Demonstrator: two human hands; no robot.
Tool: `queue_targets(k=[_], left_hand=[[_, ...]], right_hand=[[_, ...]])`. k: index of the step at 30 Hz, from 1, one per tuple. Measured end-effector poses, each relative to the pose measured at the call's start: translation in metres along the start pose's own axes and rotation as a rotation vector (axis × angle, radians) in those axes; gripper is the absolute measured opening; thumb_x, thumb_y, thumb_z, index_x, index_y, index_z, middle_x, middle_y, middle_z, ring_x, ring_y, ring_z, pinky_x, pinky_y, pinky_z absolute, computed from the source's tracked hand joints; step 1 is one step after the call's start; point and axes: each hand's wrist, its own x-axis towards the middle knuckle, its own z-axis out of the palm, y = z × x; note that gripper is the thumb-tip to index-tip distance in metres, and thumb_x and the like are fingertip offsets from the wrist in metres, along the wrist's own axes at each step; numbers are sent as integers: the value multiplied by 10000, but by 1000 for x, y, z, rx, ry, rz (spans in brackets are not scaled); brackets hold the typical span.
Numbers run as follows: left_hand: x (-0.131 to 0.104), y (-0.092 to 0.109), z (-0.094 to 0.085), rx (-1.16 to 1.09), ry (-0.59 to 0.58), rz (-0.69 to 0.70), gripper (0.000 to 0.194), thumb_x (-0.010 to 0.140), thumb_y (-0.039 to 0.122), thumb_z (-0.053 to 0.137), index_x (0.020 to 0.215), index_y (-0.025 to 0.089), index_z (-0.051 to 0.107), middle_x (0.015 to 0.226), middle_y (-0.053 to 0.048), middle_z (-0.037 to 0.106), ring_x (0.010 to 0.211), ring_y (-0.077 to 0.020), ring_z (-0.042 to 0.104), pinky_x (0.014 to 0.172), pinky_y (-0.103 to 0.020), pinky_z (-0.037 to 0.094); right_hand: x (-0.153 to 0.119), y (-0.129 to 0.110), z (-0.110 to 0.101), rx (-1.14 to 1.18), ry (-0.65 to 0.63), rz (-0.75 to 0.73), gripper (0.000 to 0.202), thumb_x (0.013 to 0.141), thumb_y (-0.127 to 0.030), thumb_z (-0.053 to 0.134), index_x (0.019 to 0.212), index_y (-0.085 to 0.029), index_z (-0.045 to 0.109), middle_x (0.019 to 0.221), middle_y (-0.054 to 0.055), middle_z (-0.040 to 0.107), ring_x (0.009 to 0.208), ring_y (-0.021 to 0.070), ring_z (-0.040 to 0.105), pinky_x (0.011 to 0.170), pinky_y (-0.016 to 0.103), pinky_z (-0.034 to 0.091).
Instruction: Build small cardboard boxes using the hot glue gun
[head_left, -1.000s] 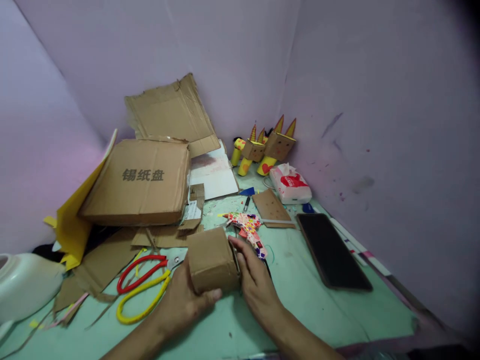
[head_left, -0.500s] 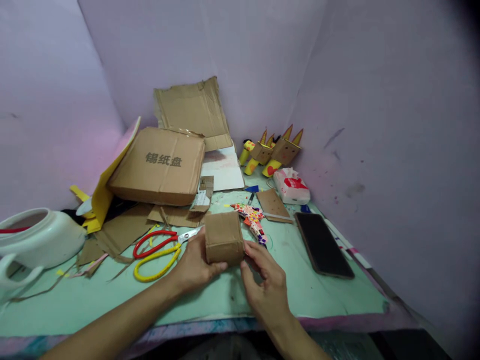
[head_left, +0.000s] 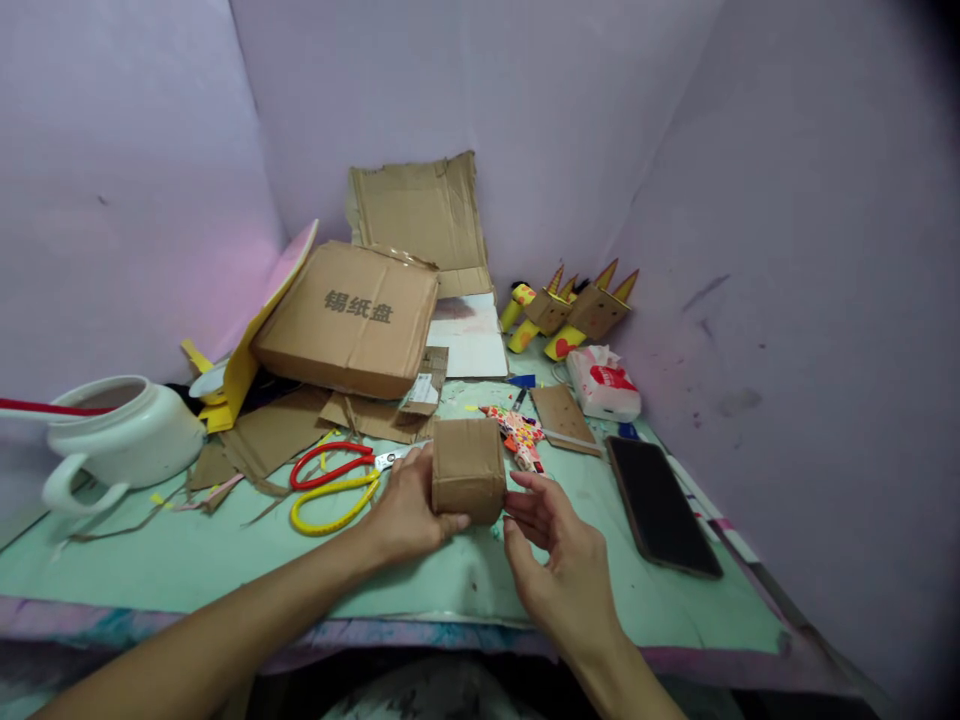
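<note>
A small brown cardboard box (head_left: 469,465) is held above the front middle of the table. My left hand (head_left: 412,510) grips its left side, thumb along the lower front edge and the other fingers partly hidden behind it. Beside the box's right face is my right hand (head_left: 559,545), its fingers curved and parted from the thumb, with nothing between them; the fingertips are close to the box. Scissors (head_left: 337,485) with one red and one yellow handle lie left of my left hand. Behind the box rests a colourfully patterned glue gun (head_left: 517,432), partly covered by it.
A large carton (head_left: 352,320) leans at the back left over cardboard scraps (head_left: 274,430). At the left stands a white pot (head_left: 127,440). A phone (head_left: 664,505), a tissue pack (head_left: 606,385) and cardboard animal figures (head_left: 592,310) occupy the right side.
My right hand has drawn slightly away from the box, and its fingers have spread. My left hand keeps its hold. The whole view has shifted, so everything sits farther right.
</note>
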Motion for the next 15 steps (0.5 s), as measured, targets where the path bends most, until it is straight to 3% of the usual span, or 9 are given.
queue_targets(k=[15], left_hand=[[5, 1, -5, -36, -129, -4, 608, 587, 212, 763, 1169, 151, 598, 1126, -105, 687, 1067, -315, 616, 922, -422, 486]], right_hand=[[8, -4, 1, -70, -9, -46, 319, 766, -213, 494, 1055, -152, 612, 837, 86, 737, 718, 182, 719, 678, 279, 586]])
